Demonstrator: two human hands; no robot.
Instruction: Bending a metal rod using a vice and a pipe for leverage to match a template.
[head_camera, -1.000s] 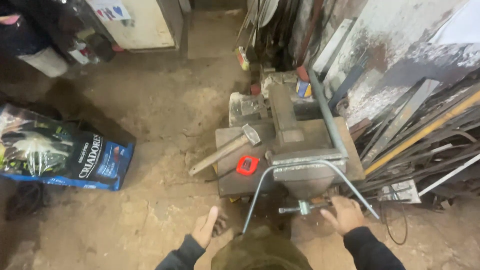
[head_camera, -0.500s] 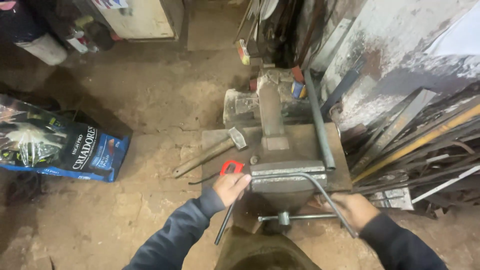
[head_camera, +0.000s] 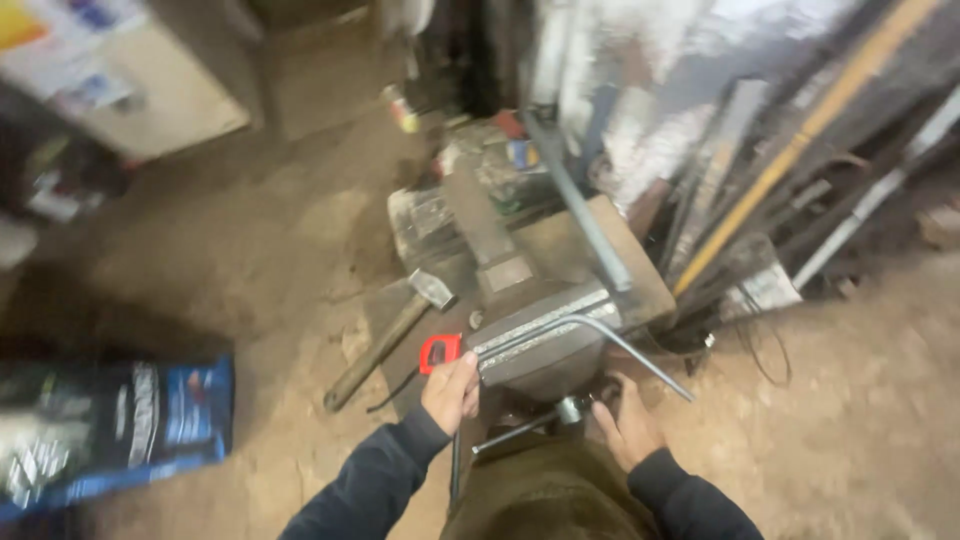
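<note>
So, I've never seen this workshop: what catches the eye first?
The heavy bench vise at centre, clamping a bent metal rod. The left hand grips the rod at the vise's left end by a red tape measure; the right hand is at the vise handle. A hammer lies left.

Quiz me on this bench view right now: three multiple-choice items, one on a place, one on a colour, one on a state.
1. Where does the wooden-handled hammer lie?
A. left of the grey steel bench vise
B. on top of the vise jaws
C. against the right wall

2. What colour is the small tool case by the left hand?
A. yellow
B. red
C. green

3. How is the bent thin metal rod placed?
A. flat on the dirt floor
B. clamped in the vise jaws
C. hung on the wall

Answers: 1 A, its head points at the vise from the left. 2 B, it shows bright red. 3 B, it lies along the jaw line, ends sticking out.
</note>
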